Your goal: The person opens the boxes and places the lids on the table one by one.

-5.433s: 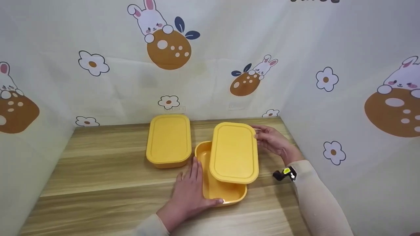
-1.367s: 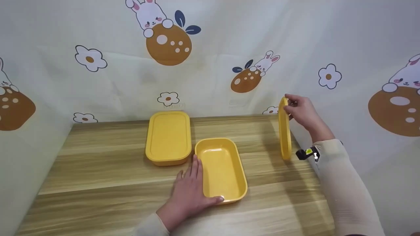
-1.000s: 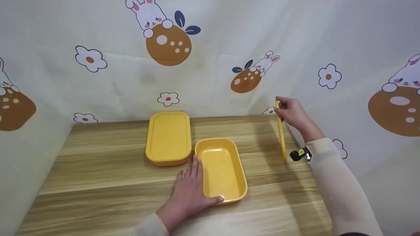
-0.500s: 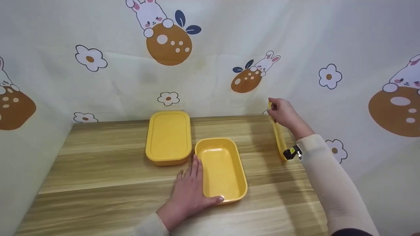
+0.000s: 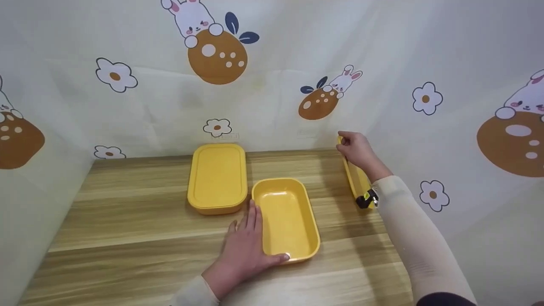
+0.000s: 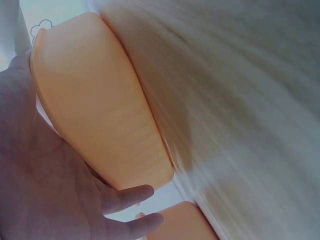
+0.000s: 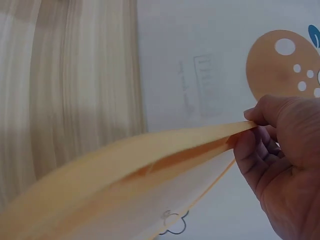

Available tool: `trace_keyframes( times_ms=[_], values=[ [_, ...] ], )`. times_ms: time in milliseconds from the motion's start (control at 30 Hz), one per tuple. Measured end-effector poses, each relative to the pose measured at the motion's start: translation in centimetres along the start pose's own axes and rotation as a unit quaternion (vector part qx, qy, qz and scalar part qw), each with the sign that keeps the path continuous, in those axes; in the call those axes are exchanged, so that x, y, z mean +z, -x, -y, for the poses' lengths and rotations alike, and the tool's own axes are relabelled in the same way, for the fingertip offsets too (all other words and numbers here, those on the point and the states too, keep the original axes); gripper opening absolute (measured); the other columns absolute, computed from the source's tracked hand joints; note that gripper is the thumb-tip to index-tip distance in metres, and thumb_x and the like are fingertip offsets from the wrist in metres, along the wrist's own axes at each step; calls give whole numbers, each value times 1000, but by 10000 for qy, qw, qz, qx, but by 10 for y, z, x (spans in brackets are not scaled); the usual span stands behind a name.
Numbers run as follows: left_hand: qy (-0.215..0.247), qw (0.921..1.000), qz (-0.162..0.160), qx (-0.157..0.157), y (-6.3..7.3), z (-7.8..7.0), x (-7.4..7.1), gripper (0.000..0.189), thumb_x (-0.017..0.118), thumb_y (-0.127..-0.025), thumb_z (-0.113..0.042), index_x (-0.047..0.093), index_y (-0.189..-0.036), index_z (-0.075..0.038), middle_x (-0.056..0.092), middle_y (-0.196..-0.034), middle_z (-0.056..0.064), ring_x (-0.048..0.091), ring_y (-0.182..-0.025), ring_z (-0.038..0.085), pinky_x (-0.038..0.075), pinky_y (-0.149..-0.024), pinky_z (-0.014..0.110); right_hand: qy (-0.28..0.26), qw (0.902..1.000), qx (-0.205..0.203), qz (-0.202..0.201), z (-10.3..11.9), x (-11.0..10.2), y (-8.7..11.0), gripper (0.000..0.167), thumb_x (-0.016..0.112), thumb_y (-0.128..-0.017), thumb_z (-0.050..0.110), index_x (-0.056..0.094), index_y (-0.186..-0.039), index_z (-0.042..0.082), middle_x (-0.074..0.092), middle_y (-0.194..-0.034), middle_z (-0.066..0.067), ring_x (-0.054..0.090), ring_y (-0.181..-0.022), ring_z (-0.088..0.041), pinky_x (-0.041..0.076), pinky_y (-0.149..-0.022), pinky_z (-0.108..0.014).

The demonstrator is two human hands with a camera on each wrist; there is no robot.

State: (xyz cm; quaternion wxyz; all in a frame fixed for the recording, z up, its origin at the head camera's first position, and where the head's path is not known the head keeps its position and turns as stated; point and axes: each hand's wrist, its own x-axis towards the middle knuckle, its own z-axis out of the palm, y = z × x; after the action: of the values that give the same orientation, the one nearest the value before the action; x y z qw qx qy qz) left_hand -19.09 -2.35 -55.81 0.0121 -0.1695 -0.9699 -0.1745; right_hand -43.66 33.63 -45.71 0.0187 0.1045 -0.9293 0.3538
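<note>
A yellow lunch box base (image 5: 289, 221) sits uncovered on the table, its inside bare. My left hand (image 5: 243, 255) lies along its left side with straight fingers, the thumb over the near rim. The left wrist view has the base's outer wall (image 6: 95, 105) beside the palm. At the table's right side, my right hand (image 5: 359, 152) pinches the far end of a yellow lid (image 5: 353, 180). That lid stands on edge, leaning, with its underside turned to the right; the forearm and wrist camera cover part of it. The right wrist view has thumb and fingers at the lid's rim (image 7: 200, 136).
Left of the open base stands a second yellow lunch box (image 5: 217, 176) with its lid on. A printed cloth wall (image 5: 272, 127) closes off the back and sides of the wood-grain table (image 5: 140, 238). A small black camera (image 5: 365, 199) is on my right wrist.
The lid, over the base at first, has gone to the right side and stands upright. Lately its top has tipped left with my right hand, showing its underside. My left hand has stayed put.
</note>
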Motion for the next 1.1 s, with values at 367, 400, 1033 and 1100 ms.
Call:
trace_keyframes(
  times_ms=[367,400,1033,1100],
  values=[
    [1,10000,-11,3,0,0,1,149,67,-78,-96,22,-170,12,14,-179,32,45,-153,50,38,-121,70,306,9991,286,47,-6,29,-6,49,65,-103,9,63,-150,-6,67,-109,-15,60,-86,-22,52,-74,-37],
    [-14,10000,-5,3,0,0,0,149,67,-78,-96,22,-170,12,15,-179,32,44,-153,50,38,-121,70,309,9991,287,43,-8,31,-7,49,65,-103,8,64,-149,-6,66,-108,-15,60,-86,-22,51,-73,-35],
    [-67,9999,-71,65,0,0,1,149,63,-79,-98,22,-170,12,14,-178,33,34,-160,47,39,-119,70,355,9991,225,-63,-32,57,-16,28,66,-96,-5,73,-123,-9,61,-90,-11,56,-81,-25,45,-73,-36],
    [-93,9999,-70,64,0,0,1,149,62,-79,-98,22,-170,12,14,-178,33,32,-161,46,39,-120,70,326,9990,284,-63,-34,60,-17,30,66,-97,-5,73,-125,-10,61,-92,-12,57,-84,-26,46,-74,-36]
  ],
)
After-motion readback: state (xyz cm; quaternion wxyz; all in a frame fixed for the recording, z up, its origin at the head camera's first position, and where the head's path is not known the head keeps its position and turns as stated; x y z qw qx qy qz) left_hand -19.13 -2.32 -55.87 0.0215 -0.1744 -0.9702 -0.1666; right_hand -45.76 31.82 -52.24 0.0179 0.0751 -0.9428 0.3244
